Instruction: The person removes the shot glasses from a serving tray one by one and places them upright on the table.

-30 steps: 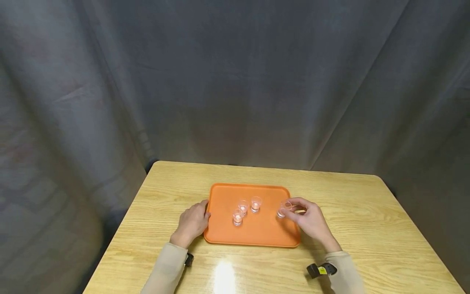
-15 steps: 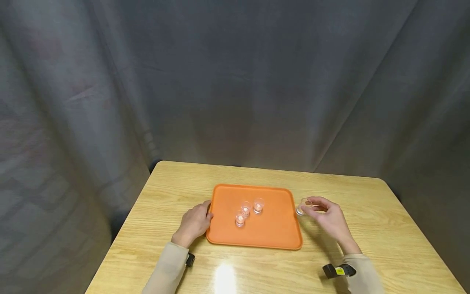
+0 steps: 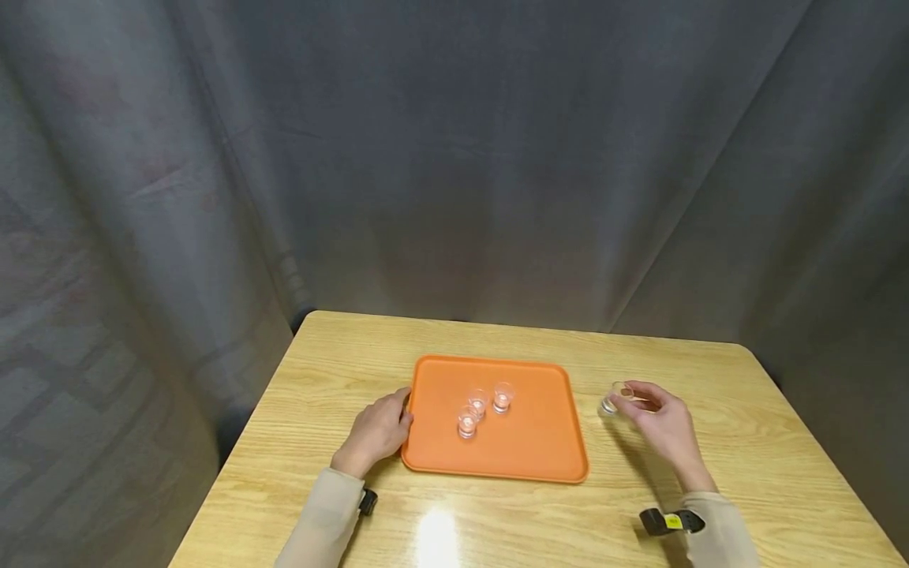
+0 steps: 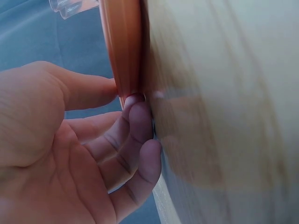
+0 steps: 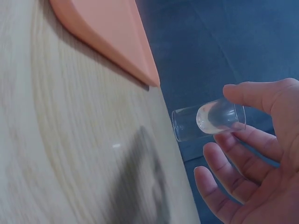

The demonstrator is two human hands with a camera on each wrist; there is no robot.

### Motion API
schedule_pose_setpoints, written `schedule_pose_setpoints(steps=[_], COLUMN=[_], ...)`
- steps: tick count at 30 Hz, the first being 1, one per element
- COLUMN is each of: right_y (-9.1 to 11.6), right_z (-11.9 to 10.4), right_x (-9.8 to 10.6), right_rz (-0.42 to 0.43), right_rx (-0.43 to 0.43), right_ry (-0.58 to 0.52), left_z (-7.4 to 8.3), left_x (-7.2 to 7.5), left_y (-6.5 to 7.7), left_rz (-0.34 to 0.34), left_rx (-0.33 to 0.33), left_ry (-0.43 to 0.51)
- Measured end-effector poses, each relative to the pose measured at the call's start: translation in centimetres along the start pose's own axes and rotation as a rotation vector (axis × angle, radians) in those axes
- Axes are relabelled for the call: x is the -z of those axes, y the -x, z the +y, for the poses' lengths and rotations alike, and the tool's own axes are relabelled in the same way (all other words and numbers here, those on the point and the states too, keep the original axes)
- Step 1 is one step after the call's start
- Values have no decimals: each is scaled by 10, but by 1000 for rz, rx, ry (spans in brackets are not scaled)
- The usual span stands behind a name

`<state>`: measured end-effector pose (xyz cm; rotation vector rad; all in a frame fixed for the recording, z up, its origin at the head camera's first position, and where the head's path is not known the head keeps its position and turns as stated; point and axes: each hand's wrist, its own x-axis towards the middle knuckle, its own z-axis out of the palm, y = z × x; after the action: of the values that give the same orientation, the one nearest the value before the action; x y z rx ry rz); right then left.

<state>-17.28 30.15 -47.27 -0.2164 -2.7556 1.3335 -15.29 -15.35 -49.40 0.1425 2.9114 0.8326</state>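
Note:
In the head view, an orange tray (image 3: 529, 446) lies on the wooden table. My left hand (image 3: 376, 432) grips its left rim; the left wrist view shows the thumb (image 4: 91, 91) against the rim and fingertips curled at its underside. To the tray's right, my right hand (image 3: 666, 422) pinches a small clear shot glass (image 5: 187, 123) between thumb and fingers near its mouth. Whether its base touches the table I cannot tell. Three similar glasses stand on the tray: a front one (image 3: 466, 426), a middle one (image 3: 478, 405) close behind it, and one farther right (image 3: 503, 399).
The wooden table (image 3: 738, 442) extends around the tray on all sides, its far edge near a dark grey curtain (image 3: 454, 158). A bright light reflection sits on the tabletop in front of the tray. Each wrist wears a black camera band (image 3: 671, 521).
My right hand has carried the pinched glass rightward, from above the tray's right side to past its rim over the table. My left hand keeps its grip on the tray.

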Motion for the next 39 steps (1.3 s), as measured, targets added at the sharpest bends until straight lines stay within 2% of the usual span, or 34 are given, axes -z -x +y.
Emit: schedule_pose_setpoints(steps=[8,18,24,39], right_y=[-4,-8,-9,-8], right_z=[11,19,24,27], right_x=[1,0,-1,-3], right_rz=[-6,-8,-13,0], right_rx=[-32,-49,-65,-23], right_ry=[-52,31,29,36], left_z=[0,-1,0,-1], left_x=[0,1,1,1], left_y=[0,0,0,0], left_rz=[-10,-9,-14,-4], left_rx=[12,14,13,7], left_ry=[22,32,32,24])
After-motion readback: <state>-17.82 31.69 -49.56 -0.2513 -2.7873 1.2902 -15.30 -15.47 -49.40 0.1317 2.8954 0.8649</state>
